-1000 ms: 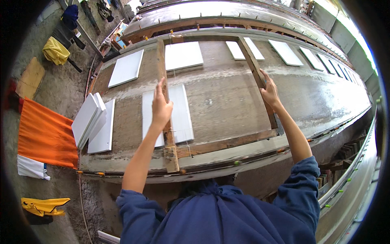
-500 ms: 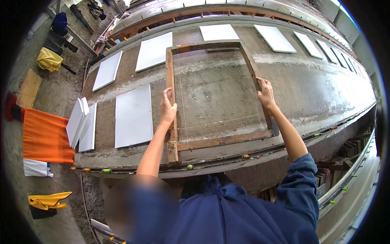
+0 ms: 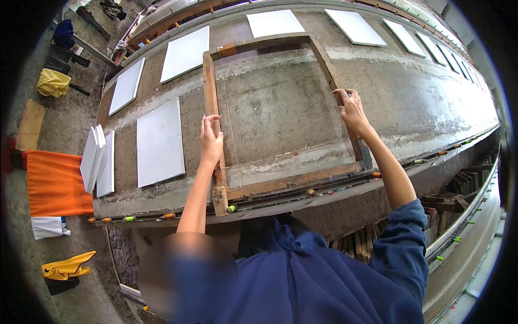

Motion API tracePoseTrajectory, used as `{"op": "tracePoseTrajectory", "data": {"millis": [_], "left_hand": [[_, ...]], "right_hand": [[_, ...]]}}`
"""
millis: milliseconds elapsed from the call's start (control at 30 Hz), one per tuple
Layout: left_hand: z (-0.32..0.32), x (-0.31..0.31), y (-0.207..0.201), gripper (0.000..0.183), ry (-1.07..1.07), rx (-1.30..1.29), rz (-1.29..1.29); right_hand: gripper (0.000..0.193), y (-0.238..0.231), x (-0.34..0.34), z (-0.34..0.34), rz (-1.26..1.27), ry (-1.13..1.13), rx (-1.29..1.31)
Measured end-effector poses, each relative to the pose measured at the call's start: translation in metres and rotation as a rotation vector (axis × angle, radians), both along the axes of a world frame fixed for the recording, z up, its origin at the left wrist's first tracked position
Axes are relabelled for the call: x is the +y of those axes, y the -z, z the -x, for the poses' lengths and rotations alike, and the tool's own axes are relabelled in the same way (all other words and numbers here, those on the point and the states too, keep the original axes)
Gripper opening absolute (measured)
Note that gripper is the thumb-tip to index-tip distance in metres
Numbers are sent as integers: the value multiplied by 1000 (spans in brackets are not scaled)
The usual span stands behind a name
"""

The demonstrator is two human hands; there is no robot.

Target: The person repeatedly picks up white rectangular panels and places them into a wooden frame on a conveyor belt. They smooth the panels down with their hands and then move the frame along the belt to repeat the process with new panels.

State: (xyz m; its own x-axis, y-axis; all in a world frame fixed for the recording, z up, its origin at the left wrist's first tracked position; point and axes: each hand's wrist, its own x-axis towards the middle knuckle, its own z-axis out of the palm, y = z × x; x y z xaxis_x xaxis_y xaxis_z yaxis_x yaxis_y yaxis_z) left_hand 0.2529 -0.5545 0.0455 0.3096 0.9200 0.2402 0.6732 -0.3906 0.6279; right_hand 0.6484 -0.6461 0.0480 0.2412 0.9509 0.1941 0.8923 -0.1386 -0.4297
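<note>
A large wooden frame point(image 3: 291, 184) with thin threads strung near its left and lower sides is between my hands over the long grey table point(image 3: 418, 108). My left hand point(image 3: 211, 143) grips its left bar, fingers bent over the wood. On the upper part of the right bar, my right hand point(image 3: 353, 113) has its fingers curled round the edge. The frame's lower left corner reaches over the pegged rail at the table's front edge. Whether the frame rests on the table or hangs just above it I cannot tell. Left of it lies a flat white panel point(image 3: 160, 143).
More white panels point(image 3: 185, 54) lie in rows along the table. Several thin ones point(image 3: 94, 158) lean together at its left end, beside an orange cloth point(image 3: 58, 182). Green and orange pegs point(image 3: 231, 209) line the front rail. Stacked wood point(image 3: 458, 189) sits below at right.
The view has shifted, so the table and panels appear farther left and higher. Against the rail pegs, the frame has moved slightly right and closer to me. Both hands keep their hold.
</note>
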Motion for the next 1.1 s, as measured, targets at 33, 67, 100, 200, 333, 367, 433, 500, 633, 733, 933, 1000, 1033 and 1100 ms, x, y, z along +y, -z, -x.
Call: {"op": "tracePoseTrajectory", "data": {"millis": [33,67,100,200,333,367,433,500,633,733,933,1000,1033,1100], "left_hand": [[-2,-2,-1,46,-7,66,-27],[-4,-3,-2,45,-35,134,0],[-9,-7,-6,44,-64,199,34],[-18,-15,-5,44,-98,401,-24],[-14,-18,-7,49,-85,376,-1],[-11,-20,-9,49,-75,332,10],[4,-21,-9,50,-55,176,-9],[24,-27,-22,51,-23,-27,111],[113,-33,-47,45,-131,-201,-14],[187,-29,-62,44,-241,-372,17],[328,-9,-69,40,-450,-545,-115],[383,-4,-59,39,-535,-559,-191],[402,1,-57,37,-559,-574,-214],[446,14,-50,36,-624,-507,-260]], "right_hand": [[54,2,-1,-1,14,-12,-33],[55,5,-2,-1,30,-1,-135],[57,10,-4,1,52,7,-242],[60,19,-7,8,113,39,-501],[64,12,-6,13,223,27,-525],[64,8,-7,17,257,14,-495],[67,1,-6,22,303,65,-505],[66,-8,-4,35,300,126,-501],[58,-60,28,128,158,-143,-271],[43,-92,60,219,118,-456,-74],[29,-114,144,412,81,-845,169],[26,-111,175,490,144,-944,246],[24,-105,191,525,187,-975,283],[23,-84,224,590,110,-1022,356]]}}
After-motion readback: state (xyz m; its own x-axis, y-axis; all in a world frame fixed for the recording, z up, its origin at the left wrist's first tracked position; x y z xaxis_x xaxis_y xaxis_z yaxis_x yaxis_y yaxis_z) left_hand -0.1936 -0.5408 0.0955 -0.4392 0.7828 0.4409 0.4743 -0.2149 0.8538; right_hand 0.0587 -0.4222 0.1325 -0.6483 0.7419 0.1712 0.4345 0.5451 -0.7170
